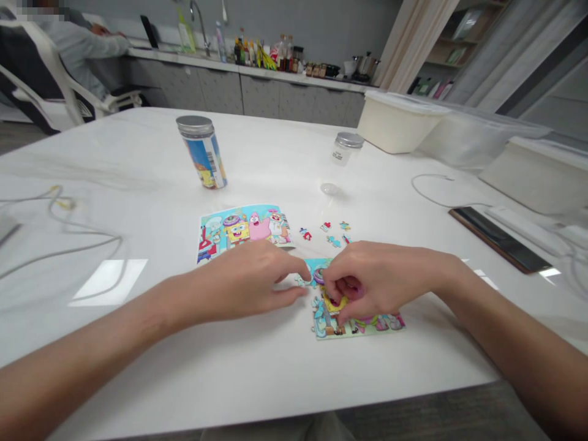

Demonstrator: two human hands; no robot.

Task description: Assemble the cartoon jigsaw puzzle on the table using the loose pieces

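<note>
My left hand [250, 278] points to 3 o'clock, thumb [282, 299] parted. My right hand [376, 272] curls toward 8 o'clock.

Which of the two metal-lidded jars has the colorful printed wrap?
The jar on the left, behind the picture sheet: a cartoon print wraps it, while the clear jar on the right shows only small dark lettering.

Bright, fairly even light fills the room. The glossy white counter [229, 380] throws back pale rectangular glare at left and right, with soft shadows beneath the hands [252, 275]. Wide-angle distortion stretches the right-edge boxes [542, 174]; distant bottles [285, 54] look soft; pixelation covers the upper-left corner.
</note>
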